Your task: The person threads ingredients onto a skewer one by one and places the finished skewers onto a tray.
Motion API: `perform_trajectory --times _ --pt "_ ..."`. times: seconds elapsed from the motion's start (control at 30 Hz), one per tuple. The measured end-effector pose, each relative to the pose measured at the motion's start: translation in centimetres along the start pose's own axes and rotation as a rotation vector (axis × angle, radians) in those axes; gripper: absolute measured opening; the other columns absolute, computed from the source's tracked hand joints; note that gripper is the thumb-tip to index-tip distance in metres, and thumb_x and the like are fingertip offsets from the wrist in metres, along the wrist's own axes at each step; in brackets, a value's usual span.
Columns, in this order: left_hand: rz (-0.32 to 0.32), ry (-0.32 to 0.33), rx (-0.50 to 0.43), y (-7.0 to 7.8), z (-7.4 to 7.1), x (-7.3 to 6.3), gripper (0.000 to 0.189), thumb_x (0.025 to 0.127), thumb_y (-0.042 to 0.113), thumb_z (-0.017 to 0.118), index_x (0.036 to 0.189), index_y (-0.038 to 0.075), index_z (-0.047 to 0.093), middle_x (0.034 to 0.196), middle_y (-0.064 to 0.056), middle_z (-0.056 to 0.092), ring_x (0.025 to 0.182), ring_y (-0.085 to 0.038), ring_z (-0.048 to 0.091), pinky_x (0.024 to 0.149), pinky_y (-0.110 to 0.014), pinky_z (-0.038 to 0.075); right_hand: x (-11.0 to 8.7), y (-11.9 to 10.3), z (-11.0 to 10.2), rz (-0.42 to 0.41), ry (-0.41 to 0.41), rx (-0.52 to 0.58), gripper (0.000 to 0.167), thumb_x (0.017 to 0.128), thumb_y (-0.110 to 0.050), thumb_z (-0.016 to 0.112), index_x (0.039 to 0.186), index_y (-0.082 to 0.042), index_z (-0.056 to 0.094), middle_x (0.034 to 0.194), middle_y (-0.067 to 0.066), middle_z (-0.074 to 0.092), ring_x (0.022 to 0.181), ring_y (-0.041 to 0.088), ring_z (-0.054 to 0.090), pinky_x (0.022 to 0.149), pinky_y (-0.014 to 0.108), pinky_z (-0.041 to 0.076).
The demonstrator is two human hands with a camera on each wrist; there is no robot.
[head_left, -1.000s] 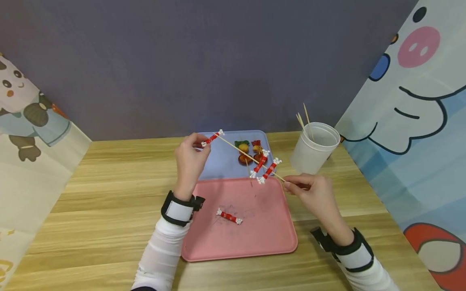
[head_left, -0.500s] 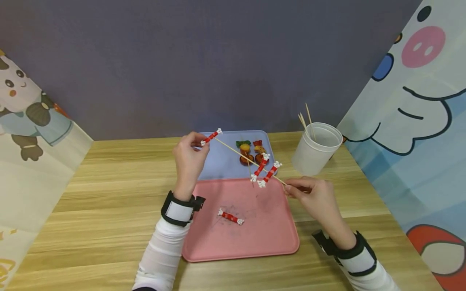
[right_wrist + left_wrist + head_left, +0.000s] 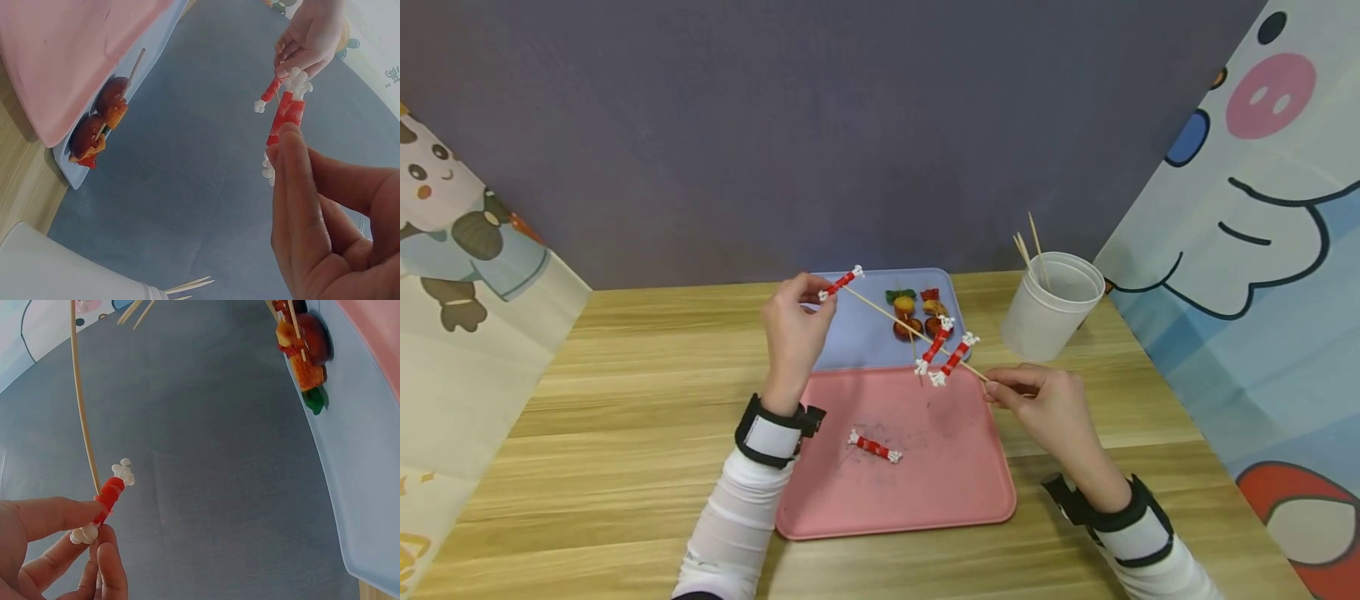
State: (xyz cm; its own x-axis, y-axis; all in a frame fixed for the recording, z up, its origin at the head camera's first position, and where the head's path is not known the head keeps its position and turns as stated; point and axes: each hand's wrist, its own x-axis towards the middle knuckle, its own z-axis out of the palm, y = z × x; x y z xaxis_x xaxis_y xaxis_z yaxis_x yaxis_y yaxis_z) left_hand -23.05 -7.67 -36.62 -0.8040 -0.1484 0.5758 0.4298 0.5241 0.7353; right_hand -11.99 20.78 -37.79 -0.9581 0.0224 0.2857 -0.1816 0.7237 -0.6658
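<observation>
My left hand (image 3: 797, 329) pinches a red roll (image 3: 109, 499) with white mushroom-like ends, which looks like an enoki mushroom roll. A thin wooden skewer (image 3: 880, 308) meets that roll's middle; whether its tip has gone through is hidden. Near the skewer's other end, my right hand (image 3: 1045, 408) grips it between thumb and fingers. Two more such rolls, one (image 3: 936, 346) beside another (image 3: 955, 360), sit threaded on the skewer close to the right hand. A loose roll (image 3: 874, 447) lies on the pink tray (image 3: 925, 508) below the hands.
Behind the pink tray lies a light blue tray (image 3: 850, 350) with two skewers of toy food (image 3: 904, 317). To its right stands a white tub (image 3: 1045, 312) holding several wooden skewers (image 3: 1036, 242). A dark wall (image 3: 880, 142) closes off the back of the wooden table (image 3: 647, 417).
Little differs. The right hand and the two threaded rolls have dropped slightly in the head view; both hands keep their hold.
</observation>
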Motion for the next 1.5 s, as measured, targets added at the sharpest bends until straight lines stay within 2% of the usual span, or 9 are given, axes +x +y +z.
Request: perform_trajectory --times 0.17,0.33,0.6,0.9,1.13,1.37,1.5 --pt "0.003 0.008 0.006 -0.1 0.3 -0.1 0.008 0.081 0.006 0.072 0.089 0.005 0.070 0.085 -0.012 0.069 0.074 -0.024 0.066 0.065 -0.035 0.054 0.0 0.0 0.0 0.005 -0.004 0.017 0.011 0.080 -0.008 0.075 0.091 -0.007 0.077 0.087 0.009 0.074 0.069 0.015 0.070 0.056 0.017 0.053" --pt "0.001 -0.006 -0.032 -0.3 0.7 -0.3 0.008 0.082 0.007 0.072 0.090 0.005 0.071 0.085 -0.012 0.070 0.071 -0.023 0.066 0.066 -0.035 0.056 0.0 0.0 0.0 0.005 -0.004 0.022 0.011 0.080 -0.006 0.075 0.091 -0.006 0.077 0.086 0.009 0.074 0.067 0.013 0.070 0.055 0.017 0.053" --pt "0.003 -0.011 -0.094 -0.3 1.2 -0.5 0.005 0.079 0.001 0.073 0.083 0.001 0.070 0.080 -0.011 0.071 0.066 -0.020 0.065 0.062 -0.030 0.054 -0.1 -0.1 -0.1 0.021 -0.019 0.040 0.012 0.080 -0.005 0.074 0.092 -0.005 0.076 0.087 0.011 0.073 0.067 0.013 0.070 0.055 0.017 0.053" --pt "0.063 -0.104 -0.076 0.3 2.6 -1.5 0.005 0.080 0.002 0.072 0.079 0.006 0.069 0.076 -0.007 0.070 0.066 -0.017 0.063 0.063 -0.032 0.053 -0.1 -0.1 0.0 -0.005 -0.015 -0.008 0.011 0.078 -0.004 0.075 0.089 -0.005 0.076 0.084 0.009 0.074 0.065 0.012 0.069 0.054 0.018 0.053" --pt "0.072 -0.083 -0.078 0.7 3.1 -1.9 0.006 0.078 0.000 0.072 0.076 0.005 0.069 0.073 -0.006 0.069 0.063 -0.017 0.062 0.060 -0.032 0.053 -0.1 -0.2 -0.1 0.013 -0.025 0.000 0.012 0.079 -0.005 0.075 0.091 -0.004 0.076 0.083 0.011 0.073 0.063 0.010 0.068 0.053 0.018 0.052" --pt "0.105 -0.204 -0.100 1.5 4.2 -3.1 0.008 0.078 -0.001 0.069 0.076 0.006 0.069 0.073 -0.005 0.069 0.065 -0.016 0.062 0.061 -0.034 0.053 -0.1 -0.2 0.4 0.017 -0.042 0.043 0.013 0.079 -0.004 0.074 0.092 -0.003 0.075 0.079 0.008 0.074 0.063 0.008 0.069 0.053 0.019 0.053" --pt "0.106 -0.214 -0.109 1.8 4.4 -3.4 0.008 0.077 -0.002 0.069 0.075 0.006 0.068 0.072 -0.005 0.068 0.064 -0.016 0.062 0.062 -0.037 0.054 -0.1 -0.3 0.3 0.045 -0.051 0.077 0.013 0.080 -0.004 0.073 0.093 -0.002 0.075 0.079 0.010 0.074 0.063 0.009 0.069 0.054 0.021 0.054"
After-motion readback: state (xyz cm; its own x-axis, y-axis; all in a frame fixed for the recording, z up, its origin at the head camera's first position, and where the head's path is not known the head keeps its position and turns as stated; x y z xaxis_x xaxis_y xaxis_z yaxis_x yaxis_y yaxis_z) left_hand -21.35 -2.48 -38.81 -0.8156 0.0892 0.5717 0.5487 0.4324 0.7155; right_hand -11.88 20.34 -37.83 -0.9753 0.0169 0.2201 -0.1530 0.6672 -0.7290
